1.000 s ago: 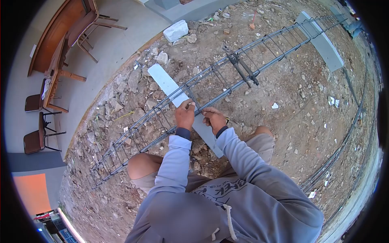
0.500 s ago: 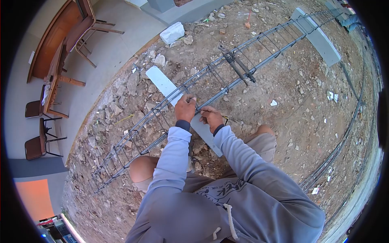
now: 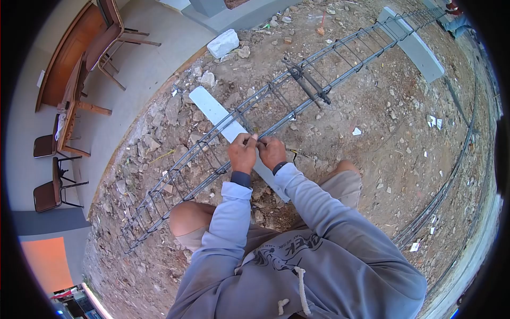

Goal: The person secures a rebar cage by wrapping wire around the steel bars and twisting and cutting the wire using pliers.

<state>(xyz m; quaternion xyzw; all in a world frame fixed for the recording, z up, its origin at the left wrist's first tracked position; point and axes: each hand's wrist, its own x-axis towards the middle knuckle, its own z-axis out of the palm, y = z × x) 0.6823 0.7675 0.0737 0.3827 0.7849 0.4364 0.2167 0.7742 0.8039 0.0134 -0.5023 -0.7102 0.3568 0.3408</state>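
Observation:
A long rebar cage point(image 3: 204, 142) runs diagonally over the dirt and rests across a pale board point(image 3: 213, 109). Both hands meet at its near bar, over that board. My left hand point(image 3: 243, 153) is closed, fingertips pinched together at the bar. Close beside it, my right hand point(image 3: 272, 151) is also closed, with its fingers curled at the same spot. What the fingertips hold is too small to make out. Farther up the cage, a dark metal tool with long handles point(image 3: 308, 84) lies across the bars.
Another pale board point(image 3: 417, 50) supports the cage's far end, near a person's leg point(image 3: 458, 24). A white block point(image 3: 223, 43) lies by the paved edge. Chairs point(image 3: 48, 194) and a wooden table point(image 3: 66, 119) stand left. Long thin rods point(image 3: 443, 191) lie on the right.
My right hand has moved left and up, against my left hand at the bar, and its fingers have drawn together. The view has shifted slightly. More of the other person shows at top right.

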